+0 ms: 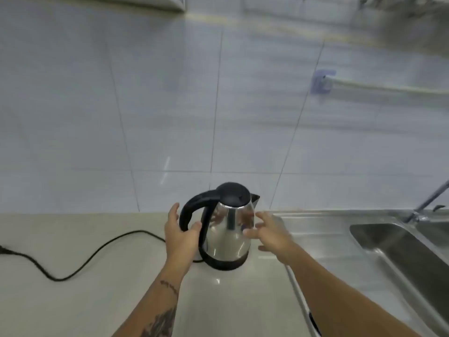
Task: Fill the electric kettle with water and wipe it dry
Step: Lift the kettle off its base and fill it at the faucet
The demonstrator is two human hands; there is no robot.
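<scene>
A stainless steel electric kettle (pixel 228 229) with a black lid, handle and base stands upright on the beige counter (pixel 85 300), lid shut, spout pointing right. My left hand (pixel 178 235) is at the black handle, thumb and fingers curled partly around it without a closed grip. My right hand (pixel 269 233) hovers beside the kettle's right side with fingers spread, blurred, holding nothing. Whether it touches the steel wall I cannot tell.
A black power cord (pixel 80 263) snakes left from the kettle's base across the counter. To the right lies a steel sink (pixel 398 249) with drainboard and a tap (pixel 427 203). White tiled wall behind, with a rail (pixel 379 87) on a bluish bracket.
</scene>
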